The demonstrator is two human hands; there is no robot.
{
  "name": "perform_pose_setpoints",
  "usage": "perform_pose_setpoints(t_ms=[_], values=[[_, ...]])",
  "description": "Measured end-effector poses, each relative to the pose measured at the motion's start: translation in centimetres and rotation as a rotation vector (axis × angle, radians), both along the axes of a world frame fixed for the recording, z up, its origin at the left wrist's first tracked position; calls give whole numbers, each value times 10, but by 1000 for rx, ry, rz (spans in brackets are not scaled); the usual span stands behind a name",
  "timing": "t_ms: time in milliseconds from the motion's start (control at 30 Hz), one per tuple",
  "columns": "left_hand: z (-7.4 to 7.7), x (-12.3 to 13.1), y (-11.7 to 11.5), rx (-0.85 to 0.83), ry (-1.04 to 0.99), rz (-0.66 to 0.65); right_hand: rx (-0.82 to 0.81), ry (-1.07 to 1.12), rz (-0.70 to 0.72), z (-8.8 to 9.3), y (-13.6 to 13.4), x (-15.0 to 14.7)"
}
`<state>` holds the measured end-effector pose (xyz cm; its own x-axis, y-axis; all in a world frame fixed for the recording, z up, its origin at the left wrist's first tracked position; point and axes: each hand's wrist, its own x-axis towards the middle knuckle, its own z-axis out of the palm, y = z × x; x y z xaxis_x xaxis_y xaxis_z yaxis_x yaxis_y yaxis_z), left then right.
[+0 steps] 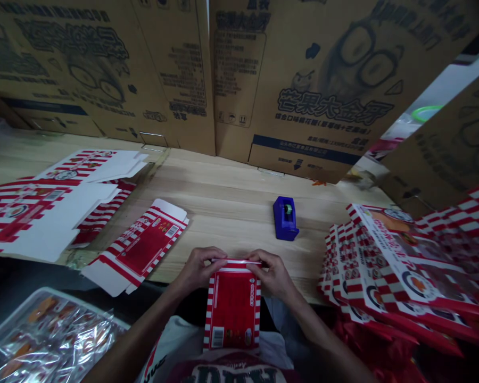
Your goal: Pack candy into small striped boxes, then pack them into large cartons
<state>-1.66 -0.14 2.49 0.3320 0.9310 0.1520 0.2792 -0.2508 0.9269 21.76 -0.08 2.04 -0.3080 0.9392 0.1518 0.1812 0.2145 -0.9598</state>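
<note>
Head cam, your left hand point(199, 268) and right hand point(273, 274) both pinching the top edge of the red-striped carton point(232, 314) at the table point(223, 197) edge, blue tape dispenser point(285, 219) just beyond, flat cartons point(141, 247) left, stacked boxes point(387, 266) right, brown shipping boxes point(323, 80) behind, Chinese print.

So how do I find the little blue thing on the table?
Look at the long wooden table in front of the wall of brown cartons. Near its middle, just beyond the person's right hand, sits the tape dispenser. It is the only solid blue thing among red-and-white striped boxes.
</note>
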Motion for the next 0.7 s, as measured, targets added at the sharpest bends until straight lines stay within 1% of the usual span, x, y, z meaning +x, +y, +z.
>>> perform_pose_setpoints(t_ms=[100,167,267,300,333,433,467,500,533,600,700], values=[[-6,4,-6,12,-9,54,34,-6,-50,-8,-11,-6],[-11,7,-10,18,-18,93,15,1,-105,-13,-17,-10],[-18,11,-13,20,-47,177,-22,26,-142,-19,-17,-6],[-21,12,-13,17,-63,208,-16,35,-194,-20,-12,0],[-23,12,-13,11,-81,234,6,40,-288,-20,-4,8],[-30,17,-14,-2,-122,262,98,26,-726,-20,28,43],[-31,18,-14,-5,-134,261,104,18,-841,-21,39,56],[-32,20,-14,-8,-148,261,89,15,-912,-22,50,67],[-33,22,-14,-11,-162,260,61,17,-943,-25,61,76],[-34,25,-15,-27,-182,257,-1,36,-940,-32,78,88],[-33,26,-14,-51,-179,253,-41,79,-929,-45,95,90]])
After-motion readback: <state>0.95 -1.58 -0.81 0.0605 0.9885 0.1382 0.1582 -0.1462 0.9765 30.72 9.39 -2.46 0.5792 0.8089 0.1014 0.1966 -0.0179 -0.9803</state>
